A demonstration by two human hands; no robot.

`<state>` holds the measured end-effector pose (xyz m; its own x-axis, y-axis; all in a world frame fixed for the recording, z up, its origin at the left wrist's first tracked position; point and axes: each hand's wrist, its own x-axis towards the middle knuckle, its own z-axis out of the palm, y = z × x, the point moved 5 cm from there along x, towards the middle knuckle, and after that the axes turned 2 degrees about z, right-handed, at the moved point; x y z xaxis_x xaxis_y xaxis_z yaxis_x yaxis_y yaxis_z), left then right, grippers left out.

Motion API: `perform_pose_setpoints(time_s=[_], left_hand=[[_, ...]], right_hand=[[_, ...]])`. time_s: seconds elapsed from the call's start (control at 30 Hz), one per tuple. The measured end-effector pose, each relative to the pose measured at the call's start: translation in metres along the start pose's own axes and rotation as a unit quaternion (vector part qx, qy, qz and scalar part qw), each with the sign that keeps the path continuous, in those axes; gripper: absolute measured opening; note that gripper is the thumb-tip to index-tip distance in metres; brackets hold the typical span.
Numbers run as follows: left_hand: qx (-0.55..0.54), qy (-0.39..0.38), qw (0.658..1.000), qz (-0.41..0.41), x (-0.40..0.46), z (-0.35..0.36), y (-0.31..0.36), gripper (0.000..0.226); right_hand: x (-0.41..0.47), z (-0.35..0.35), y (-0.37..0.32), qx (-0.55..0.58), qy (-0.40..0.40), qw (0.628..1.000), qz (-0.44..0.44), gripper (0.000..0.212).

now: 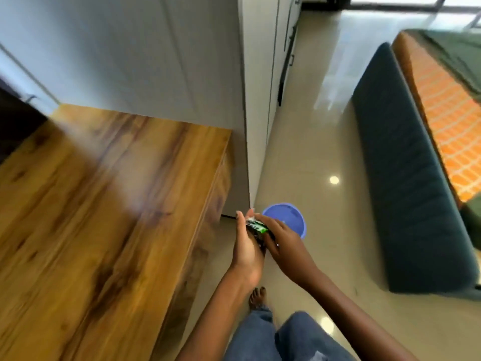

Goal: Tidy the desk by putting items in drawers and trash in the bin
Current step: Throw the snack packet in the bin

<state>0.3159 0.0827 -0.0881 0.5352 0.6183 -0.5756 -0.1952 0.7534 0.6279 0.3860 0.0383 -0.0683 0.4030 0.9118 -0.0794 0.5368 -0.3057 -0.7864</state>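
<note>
A green, white and black wrapper [256, 225] sits between my two hands, past the desk's right edge and above the floor. My left hand [247, 246] cups it from the left with fingers fairly straight. My right hand [279, 237] grips it from the right, fingers curled over it. A blue round bin [287, 217] stands on the floor just beyond my hands, partly hidden by my right hand. The wooden desk [104, 191] fills the left of the view, its top blurred.
A white cabinet [257, 100] rises behind the desk's right end. A dark blue bed frame [398, 165] with an orange patterned mattress [447, 113] lies at the right. Beige tiled floor [325, 152] runs between them. My jeans and a bare foot [257, 298] show below.
</note>
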Motion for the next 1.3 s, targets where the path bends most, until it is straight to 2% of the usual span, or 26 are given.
perform_pose_setpoints(time_s=[0.17, 0.27, 0.43, 0.57, 0.8, 0.93, 1.03, 1.3], left_hand=[[0.061, 0.014, 0.997, -0.037, 0.054, 0.024, -0.034, 0.04], [0.114, 0.027, 0.99, -0.072, 0.089, 0.031, -0.06, 0.043], [0.199, 0.098, 0.968, -0.117, 0.157, 0.04, -0.104, 0.052], [0.213, 0.119, 0.953, -0.178, 0.216, 0.047, -0.135, 0.051], [0.298, 0.164, 0.917, -0.208, 0.316, 0.02, -0.192, 0.04], [0.364, 0.173, 0.89, -0.215, 0.354, -0.008, -0.219, 0.043], [0.366, 0.183, 0.885, -0.222, 0.372, -0.024, -0.233, 0.045], [0.355, 0.172, 0.886, -0.243, 0.398, -0.049, -0.253, 0.055]], right_hand=[[0.021, -0.012, 0.068, 0.032, 0.073, 0.995, 0.064, 0.041], [0.038, -0.012, 0.122, 0.057, 0.072, 0.989, 0.115, 0.039], [0.088, -0.016, 0.217, 0.079, 0.056, 0.977, 0.192, 0.029], [0.136, -0.02, 0.293, 0.089, 0.059, 0.954, 0.279, 0.024], [0.199, 0.019, 0.406, 0.102, -0.002, 0.914, 0.393, 0.019], [0.213, 0.054, 0.448, 0.129, -0.056, 0.893, 0.428, 0.015], [0.219, 0.078, 0.47, 0.127, -0.094, 0.88, 0.447, 0.022], [0.226, 0.112, 0.492, 0.054, -0.183, 0.856, 0.481, 0.062]])
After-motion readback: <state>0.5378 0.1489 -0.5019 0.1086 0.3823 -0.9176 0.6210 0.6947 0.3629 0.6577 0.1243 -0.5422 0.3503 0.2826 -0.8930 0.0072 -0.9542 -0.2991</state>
